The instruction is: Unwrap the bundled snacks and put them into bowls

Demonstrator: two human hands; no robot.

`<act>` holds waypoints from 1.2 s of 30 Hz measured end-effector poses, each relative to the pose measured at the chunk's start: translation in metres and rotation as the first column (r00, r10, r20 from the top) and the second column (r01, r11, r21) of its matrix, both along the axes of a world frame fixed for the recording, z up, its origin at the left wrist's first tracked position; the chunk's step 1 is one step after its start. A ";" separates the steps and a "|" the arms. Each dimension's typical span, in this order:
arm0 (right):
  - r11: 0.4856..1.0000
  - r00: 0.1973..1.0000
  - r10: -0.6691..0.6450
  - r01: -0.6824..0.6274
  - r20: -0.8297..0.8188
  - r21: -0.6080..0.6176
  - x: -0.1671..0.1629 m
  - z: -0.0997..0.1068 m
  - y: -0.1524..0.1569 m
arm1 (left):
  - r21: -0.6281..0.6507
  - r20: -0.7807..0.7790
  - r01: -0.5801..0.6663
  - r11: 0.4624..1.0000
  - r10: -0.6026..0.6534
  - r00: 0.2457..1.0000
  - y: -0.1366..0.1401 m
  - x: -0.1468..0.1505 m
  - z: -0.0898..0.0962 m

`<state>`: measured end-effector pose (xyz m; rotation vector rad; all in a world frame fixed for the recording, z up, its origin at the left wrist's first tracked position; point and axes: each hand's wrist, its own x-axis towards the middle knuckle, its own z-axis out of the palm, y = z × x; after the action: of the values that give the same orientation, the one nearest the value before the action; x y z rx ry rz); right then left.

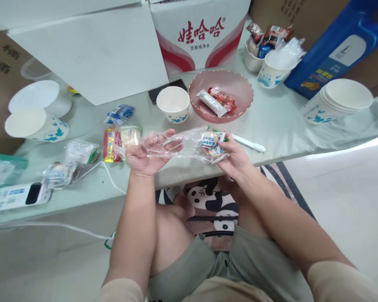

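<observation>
My left hand [145, 161] has its fingers partly spread and holds a clear plastic bag [189, 142], which stretches across to the other hand. In my right hand [237, 159] is a small wrapped biscuit packet [211, 142] with blue printing, pinched at its right side. The bag's film lies against the packet; whether the packet is inside cannot be made out. Just beyond both hands stand a white paper cup [173, 102] and a pink ribbed bowl [241, 90] with several wrapped snacks. Left of my left hand lie red and pale snack packets [111, 144].
A white pen-like stick [248, 144] lies right of my right hand. Stacked paper cups [337, 102], a blue jug [334, 50] and a cup of plastic bags [275, 69] stand rightward. At left are a white device [19, 197], its cable [110, 174] and paper cups [34, 126].
</observation>
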<state>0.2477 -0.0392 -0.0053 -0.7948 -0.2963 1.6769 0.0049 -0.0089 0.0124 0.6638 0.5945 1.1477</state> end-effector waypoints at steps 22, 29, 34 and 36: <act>0.865 0.505 -0.207 -0.305 0.838 0.398 0.016 -0.011 0.000 | 0.175 -0.706 0.172 0.969 0.002 0.709 0.017 0.036 -0.006; 0.968 0.761 -0.136 -0.034 0.634 0.248 0.009 -0.012 0.004 | 0.153 -0.665 -0.175 0.973 0.232 0.710 0.012 0.055 -0.015; 0.978 0.937 -0.199 0.169 0.288 0.125 0.011 -0.006 0.005 | -0.088 -0.406 -0.498 0.863 0.426 0.808 0.011 0.048 0.003; 0.975 0.949 -0.208 0.182 0.236 0.127 0.014 -0.004 0.002 | -0.120 -0.356 -0.563 0.818 0.493 0.793 0.009 0.043 0.011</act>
<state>0.2619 -0.0373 -0.0093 -0.9268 -0.4597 1.3665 0.0478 0.0001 0.0237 0.4944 1.2224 1.4833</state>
